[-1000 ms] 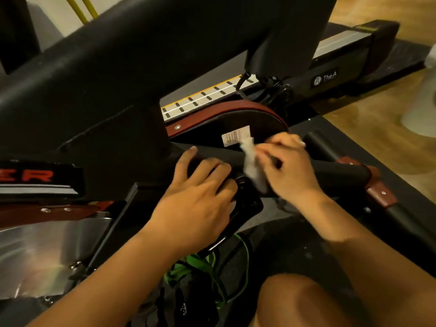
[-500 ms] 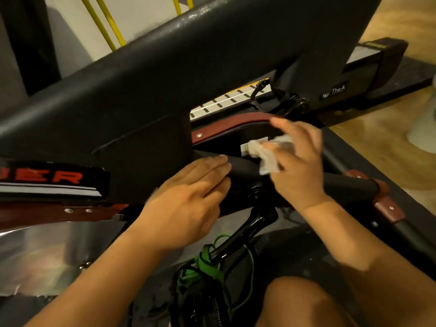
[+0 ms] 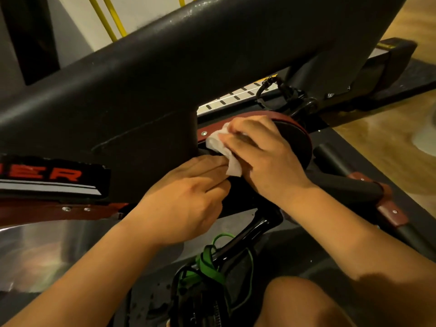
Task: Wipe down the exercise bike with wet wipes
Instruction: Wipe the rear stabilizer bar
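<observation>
The exercise bike's thick black frame beam (image 3: 165,74) slants across the upper view. Below it a dark red belt guard (image 3: 295,128) curves over a black disc. My right hand (image 3: 264,159) presses a crumpled white wet wipe (image 3: 221,147) against the guard's left end, where it meets the frame; its fingers curl over the wipe. My left hand (image 3: 188,199) rests with straight fingers on the black tube just under the wipe. The black crank arm (image 3: 250,234) runs down to a pedal with green straps (image 3: 207,267).
A shiny steel flywheel (image 3: 42,253) fills the lower left under a black panel with red letters (image 3: 47,175). A black floor tube with red brackets (image 3: 387,208) runs right. Beyond lie a black mat (image 3: 361,156), a wooden floor (image 3: 389,128) and my knee (image 3: 306,303).
My right hand has carried the wipe left and up, from the black tube to the red guard's left end. My left hand slid slightly right along the tube. The view has drawn closer.
</observation>
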